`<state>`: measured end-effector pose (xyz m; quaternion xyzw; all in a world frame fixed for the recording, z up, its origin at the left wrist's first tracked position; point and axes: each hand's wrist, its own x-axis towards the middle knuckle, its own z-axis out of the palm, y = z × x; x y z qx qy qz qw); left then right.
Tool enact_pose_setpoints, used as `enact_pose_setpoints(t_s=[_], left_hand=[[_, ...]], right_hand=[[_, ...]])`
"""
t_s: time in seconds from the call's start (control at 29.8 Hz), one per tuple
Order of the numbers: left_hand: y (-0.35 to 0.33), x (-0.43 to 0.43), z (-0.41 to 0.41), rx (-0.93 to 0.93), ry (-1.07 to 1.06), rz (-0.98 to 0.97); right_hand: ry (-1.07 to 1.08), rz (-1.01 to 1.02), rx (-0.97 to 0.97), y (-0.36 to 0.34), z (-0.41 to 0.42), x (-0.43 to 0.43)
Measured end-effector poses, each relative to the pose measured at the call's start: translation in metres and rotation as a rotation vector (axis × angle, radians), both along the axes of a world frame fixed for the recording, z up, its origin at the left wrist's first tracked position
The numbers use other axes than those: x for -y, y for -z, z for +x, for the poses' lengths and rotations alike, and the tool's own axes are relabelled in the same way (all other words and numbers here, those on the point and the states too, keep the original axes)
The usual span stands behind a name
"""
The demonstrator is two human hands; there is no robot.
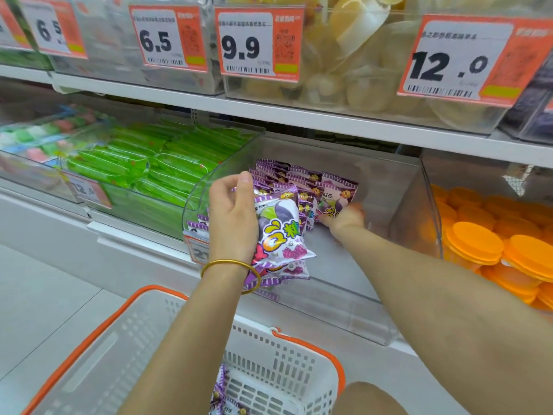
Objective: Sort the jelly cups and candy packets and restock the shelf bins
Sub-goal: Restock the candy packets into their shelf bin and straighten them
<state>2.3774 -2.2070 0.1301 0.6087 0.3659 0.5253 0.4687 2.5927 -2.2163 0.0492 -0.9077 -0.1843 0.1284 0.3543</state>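
Nearest, a white basket (pixel 263 342) with orange handles is seen at the bottom edge, and a few purple packets (pixel 223 393) lie in it. Above it, the left hand (pixel 232 217), with a gold bangle (pixel 230 263) on the wrist, is raised in front of the shelf. A bundle (pixel 279 232) of purple and white candy packets is gripped in it. Its fingers are curled round the far side of the bundle, and its thumb is laid over the top edge.

The bundle is held at the front left corner of a clear bin (pixel 374 265) on the lower shelf. At the back left of this bin a row (pixel 299 178) of the same purple packets is stood on edge. The right hand (pixel 344 218) is reached into the bin and is set against the lower edge of the row's right end. Its fingers are blurred and partly hidden by the packets, so it cannot be told whether they pinch or only press.

A bin of green packets (pixel 155 166) is placed just left of the clear bin. A bin of orange-lidded cups (pixel 478 244) is placed just right of it. On the shelf above, orange price tags (pixel 254 44) are fixed to the fronts of further bins.
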Motion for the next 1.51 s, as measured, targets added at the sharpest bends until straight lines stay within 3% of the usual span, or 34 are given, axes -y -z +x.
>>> enact_pose_setpoints(t_s=[0.13,0.24,0.3,0.37,0.4,0.47,0.57,0.64,0.71,0.84,0.91,0.97,1.07,1.14,1.31,1.44,1.51], left_hand=[[-0.001,0.006,0.002,0.016,0.047,0.01],[-0.001,0.007,0.004,0.045,0.063,0.03],[-0.003,0.01,0.005,0.072,0.077,0.055],[-0.005,0.015,0.007,0.11,0.081,0.098],[-0.006,0.017,0.008,0.13,0.083,0.124],[-0.006,0.021,0.01,0.179,0.096,0.169],[-0.007,0.028,0.011,0.235,0.089,0.195],[-0.009,0.029,0.011,0.222,0.115,0.163],[-0.007,0.025,0.01,0.122,0.17,0.127],[0.025,0.003,0.001,-0.606,0.054,0.538],[0.038,0.002,-0.002,-0.866,0.049,0.589],[0.047,0.002,-0.003,-0.989,0.055,0.603],[0.051,0.003,-0.004,-1.018,0.041,0.649],[0.051,0.001,-0.004,-1.012,0.033,0.654],[0.052,0.001,-0.003,-1.01,0.023,0.655],[0.053,-0.001,-0.003,-0.983,0.02,0.644],[0.053,0.0,-0.003,-0.971,0.02,0.642]], right_hand=[[0.216,0.067,-0.061,-0.008,-0.004,0.004],[0.321,0.454,-0.173,-0.047,-0.03,0.024],[0.044,0.713,-0.384,-0.074,-0.066,0.055],[-0.399,0.703,-0.636,-0.092,-0.105,0.09],[-0.585,0.629,-0.67,-0.096,-0.119,0.102],[-0.813,0.522,-0.613,-0.099,-0.133,0.113],[-0.869,0.482,-0.506,-0.105,-0.132,0.117],[-0.832,0.488,-0.495,-0.108,-0.12,0.114],[-0.658,0.559,-0.531,-0.106,-0.1,0.106],[-0.099,0.638,-0.468,-0.069,-0.047,0.068],[0.014,0.566,-0.436,-0.051,-0.036,0.05],[0.021,0.422,-0.376,-0.035,-0.035,0.039],[-0.031,-0.021,-0.09,-0.022,-0.034,0.041],[-0.03,-0.18,-0.008,-0.021,-0.03,0.044],[-0.019,-0.01,-0.093,-0.02,-0.026,0.036],[-0.063,-0.212,0.0,-0.014,-0.032,0.036],[-0.062,-0.143,-0.094,-0.014,-0.03,0.04]])
